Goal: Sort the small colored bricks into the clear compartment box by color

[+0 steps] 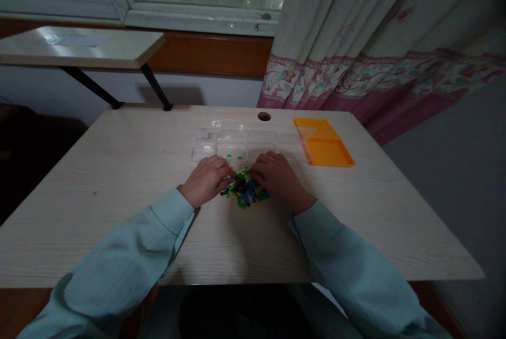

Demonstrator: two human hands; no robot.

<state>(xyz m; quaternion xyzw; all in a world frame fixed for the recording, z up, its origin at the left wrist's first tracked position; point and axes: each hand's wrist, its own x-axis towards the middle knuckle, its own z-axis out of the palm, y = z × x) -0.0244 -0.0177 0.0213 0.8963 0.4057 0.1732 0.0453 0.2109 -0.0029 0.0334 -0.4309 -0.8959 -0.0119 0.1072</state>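
A small heap of building bricks (245, 191) in green, blue, yellow, brown and black lies on the table in front of me. My left hand (209, 178) is at the heap's left edge, its fingers bent together at the bricks. From the right, my right hand (276, 175) reaches to the heap's upper right, fingers curled and pressed together. Whatever either set of fingertips holds is too small to make out. Just beyond the hands stands a clear plastic compartment box (263, 141). Two green bricks (229, 156) show in one of its front compartments.
An orange tray (326, 144) lies to the right, partly behind the clear box's right end. A round cable hole (264, 116) pierces the table (118, 191) near its back edge. At the back left, a raised shelf (87, 46) stands on black legs. A curtain (336, 38) hangs behind.
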